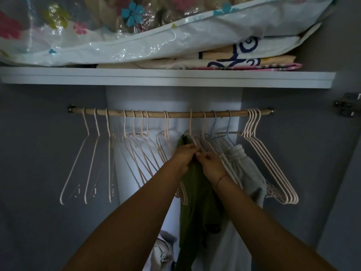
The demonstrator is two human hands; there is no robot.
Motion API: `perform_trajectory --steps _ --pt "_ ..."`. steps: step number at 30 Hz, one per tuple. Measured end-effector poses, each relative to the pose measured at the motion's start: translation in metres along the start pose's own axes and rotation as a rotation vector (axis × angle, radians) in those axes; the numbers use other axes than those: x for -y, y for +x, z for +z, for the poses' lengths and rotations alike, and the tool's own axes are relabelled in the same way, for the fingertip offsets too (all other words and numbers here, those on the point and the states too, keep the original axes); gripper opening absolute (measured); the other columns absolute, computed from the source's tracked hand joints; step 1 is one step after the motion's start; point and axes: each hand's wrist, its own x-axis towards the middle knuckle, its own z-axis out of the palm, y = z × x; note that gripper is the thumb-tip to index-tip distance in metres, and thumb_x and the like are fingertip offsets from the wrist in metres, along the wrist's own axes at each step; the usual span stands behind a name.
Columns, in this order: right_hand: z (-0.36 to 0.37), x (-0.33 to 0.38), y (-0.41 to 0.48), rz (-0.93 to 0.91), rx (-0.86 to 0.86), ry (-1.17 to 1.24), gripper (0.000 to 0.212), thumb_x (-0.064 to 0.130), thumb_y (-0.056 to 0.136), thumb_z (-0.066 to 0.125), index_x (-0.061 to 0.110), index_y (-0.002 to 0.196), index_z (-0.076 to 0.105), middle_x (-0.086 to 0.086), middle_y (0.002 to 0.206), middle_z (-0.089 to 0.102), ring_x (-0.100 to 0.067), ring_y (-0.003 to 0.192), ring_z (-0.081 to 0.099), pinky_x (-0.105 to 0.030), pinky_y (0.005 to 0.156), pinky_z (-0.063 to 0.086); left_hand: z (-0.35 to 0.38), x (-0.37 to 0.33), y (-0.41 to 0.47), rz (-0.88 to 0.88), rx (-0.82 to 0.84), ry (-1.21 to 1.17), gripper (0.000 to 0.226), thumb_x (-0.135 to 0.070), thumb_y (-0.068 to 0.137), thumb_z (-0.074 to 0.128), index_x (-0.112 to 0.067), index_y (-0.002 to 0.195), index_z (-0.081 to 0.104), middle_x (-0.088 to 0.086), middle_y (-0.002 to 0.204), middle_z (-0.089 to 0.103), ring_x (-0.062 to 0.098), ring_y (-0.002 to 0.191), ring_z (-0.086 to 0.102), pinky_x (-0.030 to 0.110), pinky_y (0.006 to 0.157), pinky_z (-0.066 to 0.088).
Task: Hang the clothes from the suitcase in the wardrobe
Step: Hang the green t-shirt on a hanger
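A green garment hangs from a pale pink hanger on the wooden rail inside the wardrobe. My left hand pinches the garment's top by the hanger's shoulder. Close beside it, my right hand grips the green fabric at the same spot. A light grey garment hangs just to the right. The suitcase is out of view.
Several empty pink hangers crowd the rail left and right. The white shelf above carries a flowered plastic storage bag and folded linens. Pale cloth lies at the bottom. A door hinge sits at right.
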Motion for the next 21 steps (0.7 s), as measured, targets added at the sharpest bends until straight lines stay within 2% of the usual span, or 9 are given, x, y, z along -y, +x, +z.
perform_trajectory --steps 2,6,9,11,13,15,17,18,21 --pt "0.000 -0.008 -0.002 0.035 0.008 0.018 0.030 0.026 0.096 0.048 0.004 0.106 0.065 -0.015 0.105 0.065 -0.028 0.099 0.061 -0.037 0.090 0.049 -0.004 0.007 0.000 -0.012 0.011 0.012 0.031 -0.008 0.094 0.055 0.001 0.124 0.056 0.021 0.114 0.062 0.027 0.095 0.058 0.039 0.098 0.046" --pt "-0.005 -0.018 -0.008 0.050 0.036 0.103 0.029 0.027 0.097 0.048 0.007 0.111 0.063 -0.009 0.103 0.065 -0.021 0.095 0.061 -0.024 0.075 0.048 -0.009 0.017 -0.004 -0.012 0.021 -0.008 0.036 -0.001 0.092 0.056 0.001 0.128 0.054 0.024 0.125 0.057 0.025 0.098 0.059 0.032 0.093 0.047" --pt "-0.007 -0.022 -0.015 0.045 0.062 0.138 0.026 0.026 0.097 0.049 0.008 0.108 0.063 -0.005 0.097 0.065 -0.016 0.088 0.060 -0.023 0.072 0.048 -0.015 0.019 -0.013 0.007 0.008 0.014 0.036 -0.004 0.092 0.057 -0.001 0.127 0.054 0.020 0.123 0.059 0.019 0.087 0.060 0.026 0.078 0.051" --pt "-0.004 -0.024 -0.018 -0.043 -0.008 0.046 0.023 0.022 0.095 0.052 0.005 0.106 0.063 -0.006 0.094 0.063 -0.015 0.084 0.058 -0.026 0.071 0.046 -0.023 0.020 -0.024 0.021 -0.013 0.029 0.035 -0.007 0.092 0.058 -0.001 0.127 0.054 0.017 0.117 0.060 0.020 0.094 0.059 0.027 0.079 0.050" --pt "0.002 -0.024 -0.022 -0.172 -0.095 -0.110 0.024 0.020 0.092 0.056 0.004 0.109 0.062 -0.008 0.101 0.062 -0.019 0.091 0.058 -0.027 0.079 0.045 -0.033 0.021 -0.038 0.068 -0.047 0.082 0.034 -0.009 0.092 0.058 -0.002 0.125 0.056 0.015 0.115 0.062 0.023 0.101 0.059 0.034 0.090 0.049" --pt "0.012 -0.019 -0.032 -0.288 -0.126 -0.216 0.026 0.020 0.090 0.058 0.007 0.111 0.060 -0.009 0.109 0.060 -0.021 0.099 0.056 -0.029 0.084 0.045 -0.045 0.023 -0.056 0.142 -0.097 0.166 0.031 -0.011 0.091 0.060 -0.005 0.121 0.060 0.013 0.115 0.065 0.025 0.104 0.062 0.030 0.086 0.052" --pt "0.028 -0.010 -0.046 -0.353 -0.037 -0.173 0.024 0.020 0.089 0.059 0.009 0.111 0.059 -0.011 0.113 0.058 -0.021 0.102 0.055 -0.033 0.089 0.047 -0.060 0.026 -0.078 0.218 -0.162 0.245 0.026 -0.011 0.089 0.062 -0.008 0.115 0.065 0.012 0.109 0.067 0.023 0.099 0.064 0.018 0.071 0.051" --pt "0.037 -0.005 -0.056 -0.375 0.028 -0.112 0.021 0.019 0.090 0.059 0.010 0.109 0.058 -0.012 0.113 0.058 -0.019 0.100 0.055 -0.030 0.088 0.048 -0.068 0.027 -0.089 0.258 -0.198 0.286 0.023 -0.010 0.089 0.062 -0.009 0.111 0.066 0.010 0.106 0.068 0.021 0.097 0.064 0.015 0.068 0.050" --pt "0.065 -0.001 -0.087 -0.441 0.192 -0.002 0.019 0.017 0.089 0.061 0.017 0.107 0.055 -0.011 0.114 0.057 -0.010 0.090 0.055 -0.007 0.076 0.043 -0.100 0.034 -0.134 0.366 -0.313 0.412 0.023 -0.010 0.089 0.063 -0.008 0.112 0.064 0.004 0.101 0.064 0.012 0.088 0.061 0.010 0.067 0.047"
